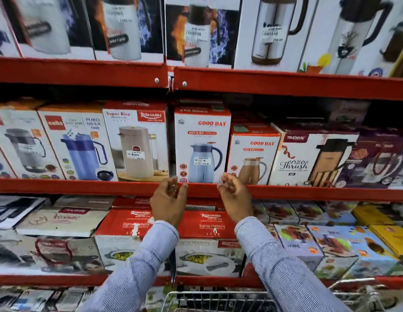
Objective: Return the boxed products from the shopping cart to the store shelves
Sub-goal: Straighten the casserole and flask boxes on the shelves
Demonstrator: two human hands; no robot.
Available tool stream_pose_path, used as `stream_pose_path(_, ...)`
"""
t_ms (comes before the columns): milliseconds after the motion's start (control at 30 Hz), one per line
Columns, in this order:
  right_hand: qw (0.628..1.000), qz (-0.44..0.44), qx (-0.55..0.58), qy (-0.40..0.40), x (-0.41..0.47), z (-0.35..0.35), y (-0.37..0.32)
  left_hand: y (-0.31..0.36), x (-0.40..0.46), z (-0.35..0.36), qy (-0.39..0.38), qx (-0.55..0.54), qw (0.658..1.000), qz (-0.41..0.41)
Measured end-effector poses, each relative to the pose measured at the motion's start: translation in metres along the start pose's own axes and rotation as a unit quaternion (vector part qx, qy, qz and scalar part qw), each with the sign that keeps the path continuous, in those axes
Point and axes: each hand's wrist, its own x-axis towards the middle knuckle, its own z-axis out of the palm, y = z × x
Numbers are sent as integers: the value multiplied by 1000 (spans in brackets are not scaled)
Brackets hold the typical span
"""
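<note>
A white and red "Good Day" box (202, 143) picturing a blue jug stands upright on the middle red shelf (83, 188). My left hand (169, 200) hovers just below its lower left corner, fingers apart and empty. My right hand (235, 195) hangs below its lower right corner, fingers loosely curled and holding nothing. Neither hand touches the box. The wire shopping cart (218, 299) shows at the bottom edge; I cannot see any contents in it.
Jug boxes flank the Good Day box: a "Super Riva" box (137, 145) on the left, a smaller Good Day box (252, 158) on the right. Tall flask boxes fill the top shelf (286, 83). Red casserole boxes (205, 224) lie on the shelf below.
</note>
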Motion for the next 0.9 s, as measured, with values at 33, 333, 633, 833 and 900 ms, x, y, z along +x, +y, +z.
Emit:
stream_pose_path(33,1000,7,-4,7,7,3,-2,4,7,3,-9,11,1000,6)
stream_pose_path(333,998,30,-19,56,25,13,-8,0,41,17,-67,68,995,11)
stream_pose_path(633,997,37,-12,64,28,11,-8,-1,43,17,-77,45,996,5)
stream_pose_path(833,997,49,-8,55,29,12,-8,-3,42,17,-74,41,996,7)
stream_pose_path(900,998,49,-2,48,29,12,-8,-3,41,17,-79,36,996,7)
